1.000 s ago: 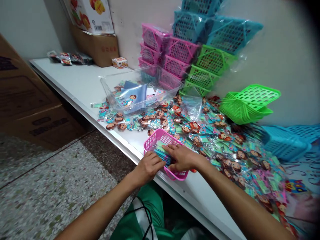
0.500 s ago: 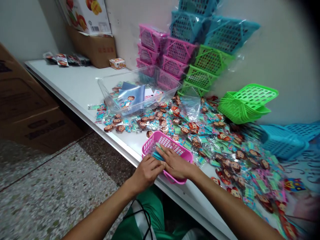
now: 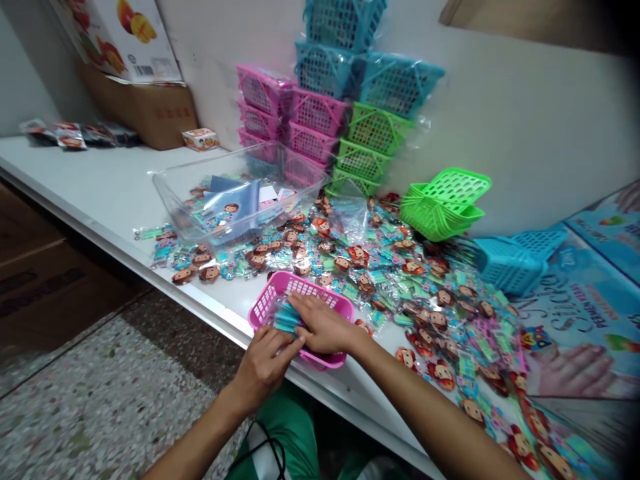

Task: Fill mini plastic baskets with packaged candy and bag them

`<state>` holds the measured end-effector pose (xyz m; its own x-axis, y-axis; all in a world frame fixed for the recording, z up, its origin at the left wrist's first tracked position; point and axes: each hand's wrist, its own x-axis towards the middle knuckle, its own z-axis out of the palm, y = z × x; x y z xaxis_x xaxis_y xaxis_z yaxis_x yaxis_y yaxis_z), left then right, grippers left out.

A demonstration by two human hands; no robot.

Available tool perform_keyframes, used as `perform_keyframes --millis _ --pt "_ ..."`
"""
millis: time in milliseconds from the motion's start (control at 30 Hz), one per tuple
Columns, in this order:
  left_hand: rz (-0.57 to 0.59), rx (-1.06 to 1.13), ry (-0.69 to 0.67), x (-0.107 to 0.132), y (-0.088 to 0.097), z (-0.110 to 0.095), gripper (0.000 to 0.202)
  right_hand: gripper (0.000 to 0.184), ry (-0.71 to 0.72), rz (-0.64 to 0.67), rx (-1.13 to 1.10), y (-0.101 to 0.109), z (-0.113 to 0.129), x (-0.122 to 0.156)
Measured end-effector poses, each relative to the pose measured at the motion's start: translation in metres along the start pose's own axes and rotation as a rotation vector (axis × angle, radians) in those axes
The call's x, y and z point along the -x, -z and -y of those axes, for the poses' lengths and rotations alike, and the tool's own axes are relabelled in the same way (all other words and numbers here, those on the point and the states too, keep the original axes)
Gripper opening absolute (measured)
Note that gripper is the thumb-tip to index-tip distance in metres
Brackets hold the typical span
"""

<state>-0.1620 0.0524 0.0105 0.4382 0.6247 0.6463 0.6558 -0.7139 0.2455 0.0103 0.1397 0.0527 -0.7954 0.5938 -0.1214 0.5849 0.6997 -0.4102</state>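
1. Our right hand [image 3: 317,323] covers part of the packets [image 3: 285,319] in the pink basket [image 3: 345,308]; we cannot count them.
2. We cannot tell what the fingertips of our left hand [image 3: 267,360] touch.
3. We see the top blue basket [image 3: 345,23] and fruit box [image 3: 115,40] cut off by the upper edge.
4. We find the floor carton's [image 3: 30,287] lettering too dim to read.

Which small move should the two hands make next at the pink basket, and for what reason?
Perhaps the right hand should gently press the packets into line, with the left hand steadying: the right lies over them inside the pink basket, and the left is at its near side.
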Motion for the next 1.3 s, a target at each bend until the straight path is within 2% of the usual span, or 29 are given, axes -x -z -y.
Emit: perform_keyframes --millis 100,200,267,333,367,433,467,500,567,633,733,833,900,967,1000,1033,1067,1133,1167,1233,1267,1300 --pt "-0.033 -0.007 0.021 0.001 -0.003 -0.002 0.041 0.064 0.035 0.02 0.019 -0.002 -0.001 -0.003" --pt "-0.064 -0.027 0.056 0.001 -0.005 -0.004 0.038 0.065 0.043 0.051 0.043 -0.004 0.003 -0.004" --pt "-0.042 -0.009 0.067 0.002 -0.004 -0.002 0.036 0.064 0.087 -0.002 0.014 0.0 0.003 0.0" --pt "0.012 0.03 0.072 0.004 0.0 0.001 0.034 0.051 0.1 -0.195 -0.025 0.01 -0.004 0.007" --pt "0.037 0.046 0.07 0.005 0.003 0.004 0.034 0.042 0.052 -0.33 -0.031 0.016 -0.011 0.011" --pt "0.07 0.053 0.069 0.007 0.01 0.009 0.032 0.036 -0.147 -0.564 0.013 0.027 -0.031 0.016" --pt "0.074 0.049 0.068 0.007 0.013 0.011 0.031 0.037 -0.263 -0.623 0.064 0.031 -0.044 0.016" --pt "0.079 0.047 0.072 0.006 0.017 0.012 0.031 0.039 -0.362 -0.642 0.13 0.033 -0.058 0.015" --pt "0.11 0.073 0.102 0.003 0.023 0.013 0.029 0.049 -0.469 -0.591 0.274 0.035 -0.083 0.009" --pt "0.153 0.128 0.138 -0.001 0.028 0.013 0.026 0.05 -0.481 -0.519 0.358 0.034 -0.102 0.005" --pt "0.196 0.178 0.165 -0.006 0.033 0.01 0.023 0.038 -0.459 -0.479 0.349 0.032 -0.121 0.012" --pt "0.087 0.14 0.179 -0.007 0.029 -0.009 0.033 0.036 -0.473 -0.589 0.238 0.029 -0.129 0.042" --pt "-0.054 0.198 0.214 -0.007 0.019 -0.039 0.044 0.036 -0.491 -0.716 0.078 0.024 -0.126 0.068" --pt "-0.148 0.565 0.269 -0.01 0.001 -0.079 0.038 0.039 -0.508 -0.813 -0.125 0.014 -0.113 0.096" --pt "-0.068 0.839 0.41 -0.014 -0.011 -0.099 0.032 0.039 -0.509 -0.83 -0.216 0.008 -0.103 0.11" --pt "0.037 1.131 0.616 -0.021 -0.023 -0.116 0.032 0.039 -0.499 -0.824 -0.289 0.003 -0.09 0.124" --pt "0.102 1.414 0.881 -0.028 -0.036 -0.13 0.038 0.038 -0.473 -0.79 -0.336 -0.002 -0.076 0.139" --pt "0.058 1.832 1.341 -0.047 -0.061 -0.143 0.048 0.034 -0.351 -0.625 -0.351 -0.008 -0.048 0.167" --pt "-0.039 1.912 1.485 -0.056 -0.072 -0.143 0.047 0.033 -0.268 -0.498 -0.345 -0.009 -0.037 0.181" --pt "-0.23 1.934 1.641 -0.07 -0.088 -0.137 0.036 0.031 -0.139 -0.252 -0.37 -0.006 -0.023 0.201" --pt "-0.267 1.898 1.724 -0.074 -0.093 -0.133 0.028 0.03 -0.125 -0.179 -0.398 -0.003 -0.022 0.206" --pt "-0.276 1.852 1.79 -0.076 -0.097 -0.131 0.023 0.031 -0.152 -0.164 -0.416 0.0 -0.026 0.206"
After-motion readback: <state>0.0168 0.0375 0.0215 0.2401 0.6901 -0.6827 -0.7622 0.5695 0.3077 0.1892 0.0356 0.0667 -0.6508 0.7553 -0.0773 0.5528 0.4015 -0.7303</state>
